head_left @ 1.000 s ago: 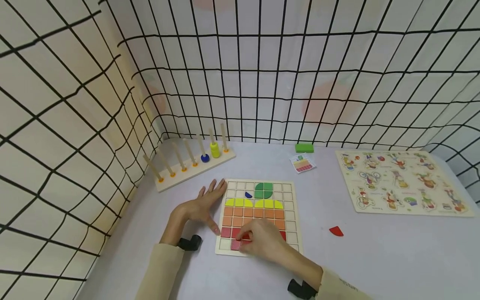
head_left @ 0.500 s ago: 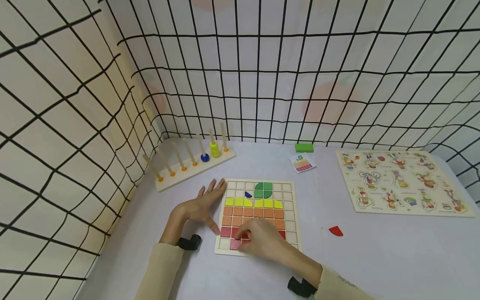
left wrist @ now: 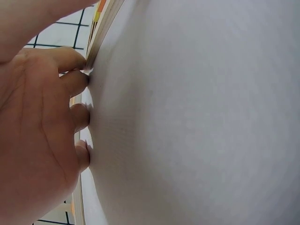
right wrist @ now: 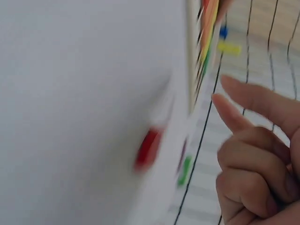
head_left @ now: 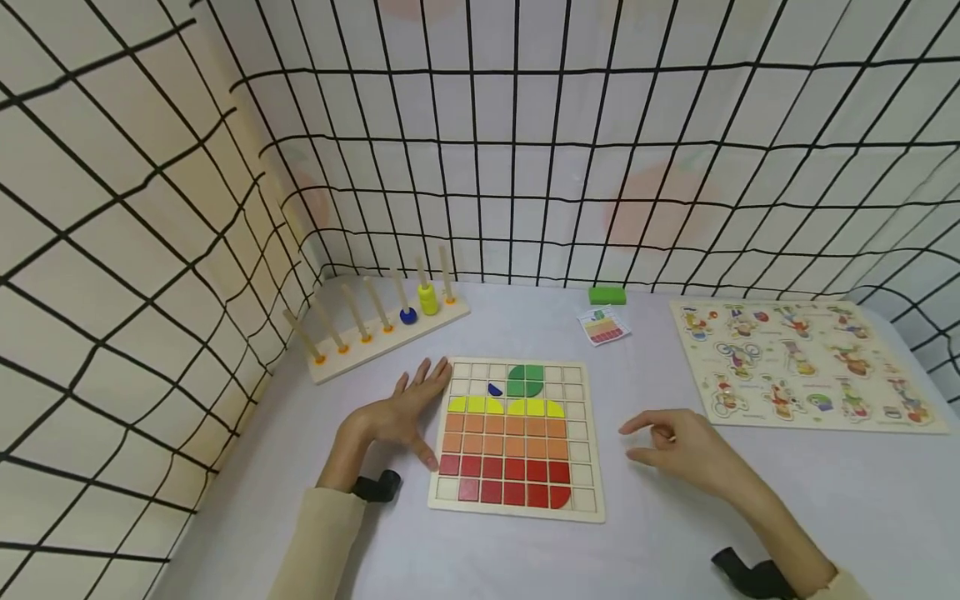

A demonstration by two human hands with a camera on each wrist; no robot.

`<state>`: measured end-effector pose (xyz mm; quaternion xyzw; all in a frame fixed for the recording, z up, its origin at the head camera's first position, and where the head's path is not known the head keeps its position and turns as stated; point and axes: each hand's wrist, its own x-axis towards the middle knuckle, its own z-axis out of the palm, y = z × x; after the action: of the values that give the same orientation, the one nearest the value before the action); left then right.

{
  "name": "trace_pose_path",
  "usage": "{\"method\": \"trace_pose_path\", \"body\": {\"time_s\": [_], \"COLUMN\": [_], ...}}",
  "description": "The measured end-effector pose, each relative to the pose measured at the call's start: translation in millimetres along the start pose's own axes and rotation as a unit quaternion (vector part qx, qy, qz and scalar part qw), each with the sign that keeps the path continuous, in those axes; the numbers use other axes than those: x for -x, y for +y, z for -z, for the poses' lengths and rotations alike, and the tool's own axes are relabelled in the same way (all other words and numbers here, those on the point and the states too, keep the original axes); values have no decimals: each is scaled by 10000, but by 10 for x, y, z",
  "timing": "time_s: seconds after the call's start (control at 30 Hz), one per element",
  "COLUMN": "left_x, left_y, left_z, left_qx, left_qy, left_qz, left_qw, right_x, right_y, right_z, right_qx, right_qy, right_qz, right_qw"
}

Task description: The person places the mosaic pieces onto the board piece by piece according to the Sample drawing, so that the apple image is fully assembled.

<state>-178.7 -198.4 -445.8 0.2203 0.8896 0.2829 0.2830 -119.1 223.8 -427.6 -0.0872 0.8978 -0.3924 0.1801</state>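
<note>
In the head view a wooden grid board [head_left: 585, 467] lies flat, filled with green, blue, yellow, orange and red tiles. My left hand [head_left: 397, 421], fingers spread, rests along the board's left edge. The left wrist view shows its fingertips [left wrist: 82, 116] down at the table beside that edge. To the right of the board hovers my right hand [head_left: 690, 450], thumb and index finger apart, holding nothing. A red tile [right wrist: 149, 147] lies on the table in the right wrist view, below the hand and blurred. In the head view the hand hides it.
A peg stand [head_left: 390, 340] with yellow and blue beads is at back left. A small pattern card [head_left: 604, 326] and a green block [head_left: 607, 296] lie behind the board. A picture puzzle board [head_left: 810, 367] sits at right. Black netting [head_left: 517, 142] encloses the table.
My right hand has left the red tiles at the board's bottom row and moved right, over the loose red tile. A rounded red tile shows at the row's right end. The left hand stays.
</note>
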Motion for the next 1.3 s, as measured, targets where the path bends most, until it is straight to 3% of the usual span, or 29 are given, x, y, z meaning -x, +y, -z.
{"method": "trace_pose_path", "body": {"time_s": [0.17,0.3,0.53,0.7,0.8,0.9,1.1,1.3], "left_x": [31,37,43,55,61,61,42,12], "left_y": [-6,-9,-22,-33,-40,-40,-31,-18], "left_z": [-12,-16,-15,-19,-18,-12,-8,7], "left_qx": [50,45,15,55,78,79,75,-40], "left_qy": [38,78,104,83,82,81,75,-20], "left_qz": [-30,-44,0,31,49,51,-6,-1], "left_qw": [10000,9999,9999,9999,9999,9999,9999,10000], "right_x": [124,161,153,139,105,36,-170,-311], "right_y": [435,605,627,579,454,175,-573,-1084], "right_z": [234,300,291,256,184,19,-608,-1166], "right_qx": [-449,-741,-548,-94,231,293,-9,98], "right_qy": [-554,-830,-585,-304,-8,105,-192,-282], "right_qz": [-146,-200,-248,-290,-150,-4,251,970], "right_qw": [9974,9936,9965,9991,9996,9995,9995,9948]}}
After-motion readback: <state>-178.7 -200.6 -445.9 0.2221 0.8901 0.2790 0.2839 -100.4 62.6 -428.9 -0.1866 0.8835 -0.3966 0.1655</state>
